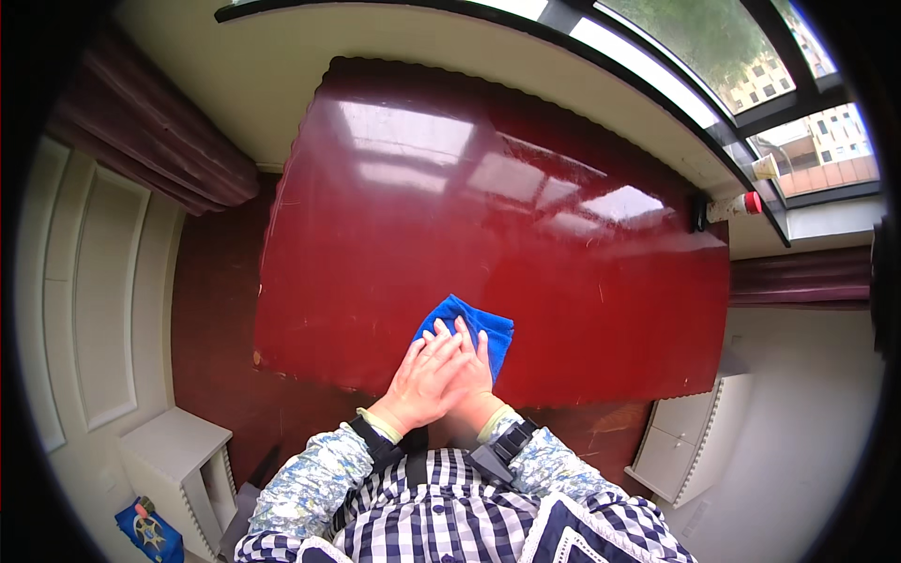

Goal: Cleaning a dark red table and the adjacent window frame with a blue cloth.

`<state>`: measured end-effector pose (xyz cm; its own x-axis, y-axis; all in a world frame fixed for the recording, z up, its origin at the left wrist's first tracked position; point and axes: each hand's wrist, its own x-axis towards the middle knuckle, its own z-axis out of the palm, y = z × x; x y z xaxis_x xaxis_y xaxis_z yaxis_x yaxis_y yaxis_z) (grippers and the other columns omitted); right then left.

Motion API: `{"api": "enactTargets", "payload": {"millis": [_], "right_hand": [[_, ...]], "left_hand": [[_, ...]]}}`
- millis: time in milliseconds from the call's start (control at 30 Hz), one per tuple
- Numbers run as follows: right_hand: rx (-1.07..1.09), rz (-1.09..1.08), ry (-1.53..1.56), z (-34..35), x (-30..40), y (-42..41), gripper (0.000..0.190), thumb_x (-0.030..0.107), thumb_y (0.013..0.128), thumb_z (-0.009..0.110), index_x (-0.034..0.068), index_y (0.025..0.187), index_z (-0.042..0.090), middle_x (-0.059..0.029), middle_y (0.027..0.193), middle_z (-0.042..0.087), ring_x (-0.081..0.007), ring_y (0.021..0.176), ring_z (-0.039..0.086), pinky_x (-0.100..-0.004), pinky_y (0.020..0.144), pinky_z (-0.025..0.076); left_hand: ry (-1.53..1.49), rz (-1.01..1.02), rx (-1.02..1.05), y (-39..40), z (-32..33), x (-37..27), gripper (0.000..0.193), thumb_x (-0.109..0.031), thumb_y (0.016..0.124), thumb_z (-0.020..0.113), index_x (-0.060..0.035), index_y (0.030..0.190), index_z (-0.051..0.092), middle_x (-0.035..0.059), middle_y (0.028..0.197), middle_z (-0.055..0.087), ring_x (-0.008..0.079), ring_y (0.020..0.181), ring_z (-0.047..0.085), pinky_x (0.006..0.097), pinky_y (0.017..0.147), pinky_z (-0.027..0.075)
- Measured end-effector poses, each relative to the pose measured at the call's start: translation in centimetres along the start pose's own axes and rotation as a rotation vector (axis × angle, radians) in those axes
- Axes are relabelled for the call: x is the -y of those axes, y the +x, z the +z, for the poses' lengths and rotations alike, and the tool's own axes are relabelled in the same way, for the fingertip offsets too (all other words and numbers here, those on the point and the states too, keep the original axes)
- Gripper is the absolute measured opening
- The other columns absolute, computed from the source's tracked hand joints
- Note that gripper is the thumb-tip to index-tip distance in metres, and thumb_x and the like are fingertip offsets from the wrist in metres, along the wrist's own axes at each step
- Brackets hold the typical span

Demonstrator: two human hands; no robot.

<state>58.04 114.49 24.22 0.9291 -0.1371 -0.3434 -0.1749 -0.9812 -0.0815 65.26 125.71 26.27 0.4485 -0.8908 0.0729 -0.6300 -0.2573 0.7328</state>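
A blue cloth (pixel 498 336), which looks like a microfibre towel, lies near the front edge of a glossy dark-red table (pixel 563 317). My right hand (pixel 477 386) holds the cloth down against the tabletop, its fingers spread over the fabric. Across the back of it lies my left hand (pixel 420 380), fingers apart and crossing those of the right. Together the hands hide the lower left part of the cloth. Window light reflects off the table's far half, and thin scratches mark its surface.
The table's scalloped rim is chipped at the near left corner (pixel 257 359). A red-capped container (pixel 735 206) stands past the far right corner, by the window ledge. White cabinets (pixel 176 450) flank me, one at right (pixel 686 429). A blue bag (pixel 148 531) lies lower left. Purple curtains (pixel 162 134) hang left.
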Motion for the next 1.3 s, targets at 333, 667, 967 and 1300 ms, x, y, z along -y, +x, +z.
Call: {"api": "enactTargets", "payload": {"millis": [333, 667, 967, 1300], "right_hand": [[-0.405, -0.089, 0.309, -6.3, -7.9, 9.5, 0.062, 0.038, 0.078, 0.068, 0.016, 0.134, 0.052, -0.0082, 0.144, 0.044, -0.0341, 0.138, 0.033, -0.0601, 0.109, 0.023], [-0.44, -0.109, 0.218, -10.6, -16.3, 22.1, 0.061, 0.041, 0.082, 0.063, 0.017, 0.136, 0.05, -0.008, 0.147, 0.041, -0.0324, 0.14, 0.029, -0.0584, 0.112, 0.022], [-0.537, -0.098, 0.179, -13.6, -20.8, 32.2, 0.058, 0.041, 0.08, 0.061, 0.017, 0.133, 0.052, -0.0094, 0.144, 0.043, -0.0341, 0.137, 0.034, -0.0605, 0.108, 0.026], [-0.534, -0.029, 0.153, -15.0, -22.4, 36.9, 0.057, 0.041, 0.084, 0.059, 0.019, 0.136, 0.05, -0.007, 0.146, 0.042, -0.0315, 0.137, 0.034, -0.0578, 0.11, 0.025]], "left_hand": [[0.422, -0.202, -0.357, 8.0, -7.6, 9.0, 0.052, -0.031, 0.087, 0.062, -0.0087, 0.133, 0.051, 0.017, 0.145, 0.041, 0.0353, 0.138, 0.033, 0.053, 0.11, 0.025], [0.702, -0.593, -0.393, 11.2, -12.1, 18.0, 0.058, -0.039, 0.094, 0.054, -0.0151, 0.144, 0.039, 0.0097, 0.154, 0.029, 0.0292, 0.145, 0.021, 0.0523, 0.114, 0.016], [0.707, -0.578, -0.401, 11.2, -12.3, 17.7, 0.062, -0.037, 0.086, 0.061, -0.0132, 0.141, 0.043, 0.0111, 0.152, 0.032, 0.0313, 0.142, 0.026, 0.054, 0.112, 0.02], [0.663, -0.623, -0.367, 11.3, -12.2, 16.6, 0.063, -0.032, 0.085, 0.062, -0.0127, 0.141, 0.04, 0.011, 0.154, 0.029, 0.0306, 0.143, 0.022, 0.0535, 0.114, 0.016]]}}
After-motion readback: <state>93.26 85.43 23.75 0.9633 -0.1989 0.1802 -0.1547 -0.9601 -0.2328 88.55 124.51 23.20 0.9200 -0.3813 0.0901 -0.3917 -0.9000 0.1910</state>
